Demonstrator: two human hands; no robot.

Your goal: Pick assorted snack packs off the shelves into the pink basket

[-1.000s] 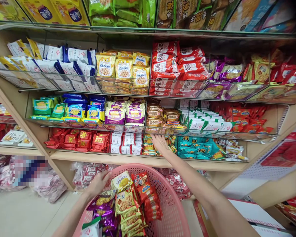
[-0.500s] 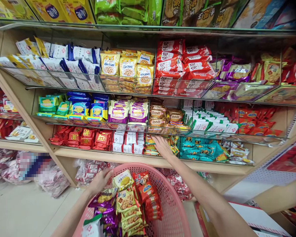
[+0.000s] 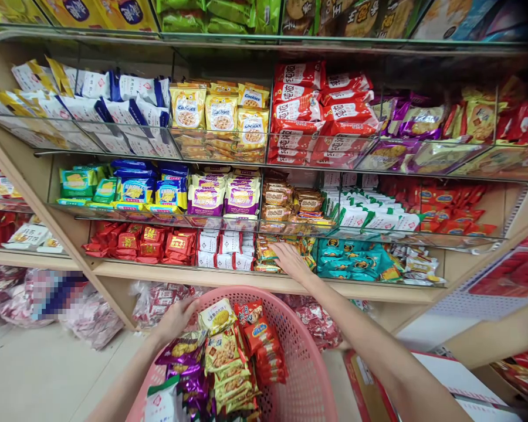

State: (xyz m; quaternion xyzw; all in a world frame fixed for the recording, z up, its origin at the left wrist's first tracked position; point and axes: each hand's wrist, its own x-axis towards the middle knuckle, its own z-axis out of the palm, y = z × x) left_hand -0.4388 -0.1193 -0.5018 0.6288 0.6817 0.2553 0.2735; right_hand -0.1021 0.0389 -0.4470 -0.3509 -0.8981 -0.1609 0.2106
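My left hand [image 3: 178,319] is closed on the left rim of a pink perforated plastic basket [image 3: 305,357]. Inside it lie gold cookie packets [image 3: 235,378], purple packets [image 3: 187,375], red packets [image 3: 268,351], a pale yellow packet [image 3: 217,316] and a white-and-green packet [image 3: 162,401]. My right hand [image 3: 294,262] reaches over the basket to the bottom shelf. Its fingers stretch out over small yellow packets [image 3: 266,255], apparently touching them; I see nothing held. To its right are teal packets [image 3: 352,261], to its left white-and-red packets [image 3: 226,249].
Glass-fronted shelves of packaged snacks rise ahead, with a low glass edge [image 3: 299,228] just above my right hand. Bagged goods [image 3: 167,302] lie beneath the bottom board [image 3: 158,272]. At the lower right stands an open carton [image 3: 449,381].
The view has shifted slightly, so the shelves sit a little higher and further left. My right hand stays over the yellow packets, and my left hand keeps its hold on the basket.
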